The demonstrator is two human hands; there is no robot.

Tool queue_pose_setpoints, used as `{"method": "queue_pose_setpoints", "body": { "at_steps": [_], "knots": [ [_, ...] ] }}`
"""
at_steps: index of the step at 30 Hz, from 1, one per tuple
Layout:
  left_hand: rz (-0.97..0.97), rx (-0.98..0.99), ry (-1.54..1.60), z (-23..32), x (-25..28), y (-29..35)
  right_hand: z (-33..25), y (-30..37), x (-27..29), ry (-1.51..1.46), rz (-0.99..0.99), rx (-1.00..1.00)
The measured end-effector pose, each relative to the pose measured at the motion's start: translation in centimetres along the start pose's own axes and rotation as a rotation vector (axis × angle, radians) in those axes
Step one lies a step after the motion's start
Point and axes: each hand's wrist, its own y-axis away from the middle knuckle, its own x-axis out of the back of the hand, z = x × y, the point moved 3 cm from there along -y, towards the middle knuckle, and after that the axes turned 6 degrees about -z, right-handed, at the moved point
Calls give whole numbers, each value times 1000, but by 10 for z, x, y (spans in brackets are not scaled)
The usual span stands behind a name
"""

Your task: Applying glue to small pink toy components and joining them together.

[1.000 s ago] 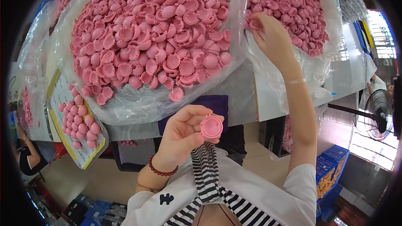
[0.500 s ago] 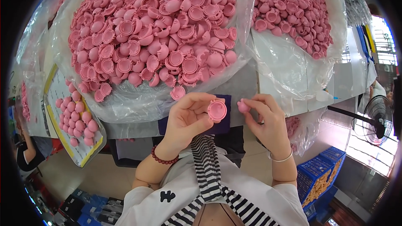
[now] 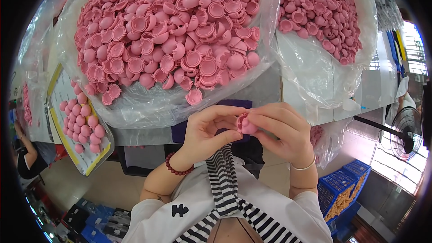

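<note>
Between my two hands sits a pink hollow plastic half-shell [image 3: 240, 119], with a small knobbed pink piece [image 3: 249, 128] up against its open side. The fingers of my left hand [image 3: 211, 128] pinch the half-shell's rim. My right hand [image 3: 283, 130] closes on the small pink piece, its fingertips partly covering it. Under my hands lies a dark purple cloth [image 3: 180, 132] at the table's front edge. Just beyond them, a loose half-shell [image 3: 194, 96] rests on the clear plastic sheet [image 3: 148, 108], below a large heap of pink half-shells [image 3: 166, 31].
At right, a second heap of smaller pink pieces [image 3: 321, 13] lies on plastic. A yellow-edged tray [image 3: 85, 164] at left carries several pink balls [image 3: 81, 123]. Blue crates [image 3: 335, 189] stand on the floor near a black fan [image 3: 407, 137]. Another person's arm [image 3: 29, 148] shows far left.
My right hand has moved left, bringing the small pink piece against the half-shell. My left hand has turned the shell's open side toward it.
</note>
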Motion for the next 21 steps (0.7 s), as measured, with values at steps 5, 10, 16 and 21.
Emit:
{"method": "queue_pose_setpoints", "body": {
  "at_steps": [5,10,16,21],
  "knots": [
    [35,-69,-113,0,-2,0,0,-1,-2,0,-51,14],
    [31,-58,-100,0,-2,0,1,4,-6,61,-8,25],
    [15,-91,-162,2,1,-1,-8,8,-12,206,12,-14],
    [114,-35,-64,0,-1,1,-5,17,-27,102,210,16]
  ]
}}
